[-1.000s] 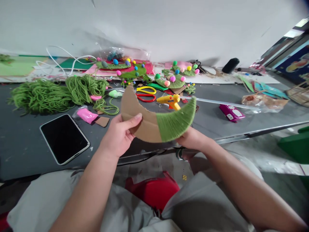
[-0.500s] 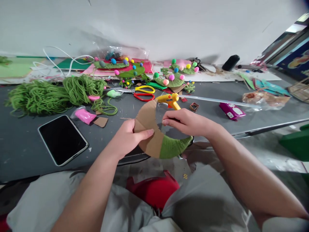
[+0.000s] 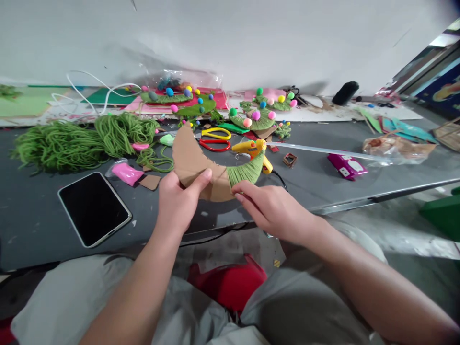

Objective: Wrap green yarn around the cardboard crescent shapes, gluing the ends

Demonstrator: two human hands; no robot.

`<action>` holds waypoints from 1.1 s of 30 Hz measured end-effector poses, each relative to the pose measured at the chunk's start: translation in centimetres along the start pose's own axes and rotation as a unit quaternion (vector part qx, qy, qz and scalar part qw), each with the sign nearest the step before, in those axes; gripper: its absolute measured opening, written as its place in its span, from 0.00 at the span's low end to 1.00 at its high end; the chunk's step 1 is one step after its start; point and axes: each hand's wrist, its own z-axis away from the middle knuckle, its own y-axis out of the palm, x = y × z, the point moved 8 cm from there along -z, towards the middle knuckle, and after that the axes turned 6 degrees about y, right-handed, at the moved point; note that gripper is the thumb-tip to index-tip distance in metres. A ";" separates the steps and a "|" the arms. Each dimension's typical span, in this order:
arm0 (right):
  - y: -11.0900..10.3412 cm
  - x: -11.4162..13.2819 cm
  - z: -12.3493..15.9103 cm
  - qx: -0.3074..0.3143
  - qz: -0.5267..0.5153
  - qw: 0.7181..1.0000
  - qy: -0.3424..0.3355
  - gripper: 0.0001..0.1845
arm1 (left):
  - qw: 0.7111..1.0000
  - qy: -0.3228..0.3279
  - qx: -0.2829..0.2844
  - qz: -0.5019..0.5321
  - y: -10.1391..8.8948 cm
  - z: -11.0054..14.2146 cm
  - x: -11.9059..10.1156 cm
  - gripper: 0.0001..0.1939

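Note:
A crescent of brown cardboard point(image 3: 192, 155) is held above the front of the table, its right part wrapped in green yarn point(image 3: 246, 173). My left hand point(image 3: 178, 196) grips the bare cardboard, thumb on the front face and fingers behind. At the lower rim, where the wrapping stops, my right hand point(image 3: 269, 206) is closed in a pinch on the yarn; the strand itself hardly shows between the fingertips. Behind the crescent's right tip lies a yellow glue gun point(image 3: 247, 146), partly covered. Scissors point(image 3: 214, 145) with red and yellow handles lie just beyond the crescent.
A heap of green yarn point(image 3: 61, 143) lies at the left, behind a tablet point(image 3: 95, 209) and a pink packet point(image 3: 126, 172). Yarn-covered pieces with pompoms point(image 3: 262, 120) stand toward the wall. A purple packet point(image 3: 347, 166) is on the right, near a long clear strip point(image 3: 323, 151).
The crescent tipped down and to the right, then came back up level. My right hand went from behind the wrapped end, over the inner curve, to the lower rim. My left hand kept its grip.

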 end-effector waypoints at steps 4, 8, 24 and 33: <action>1.2 -0.6 0.2 -0.029 -0.124 0.990 0.054 0.13 | 0.996 0.045 -0.028 0.067 -0.3 -0.4 -1.0 0.14; 1.6 -1.2 0.2 -0.043 -0.249 0.966 0.049 0.12 | 0.992 -0.012 -0.032 0.124 -0.4 -0.7 -0.5 0.17; 1.5 -2.7 -1.3 -0.024 -0.479 0.878 -0.003 0.17 | 0.952 -0.199 0.048 0.230 2.6 1.1 2.5 0.10; -0.6 -3.2 -0.4 -0.184 -0.439 0.879 -0.009 0.08 | 0.917 -0.326 0.120 0.195 4.3 3.2 3.7 0.05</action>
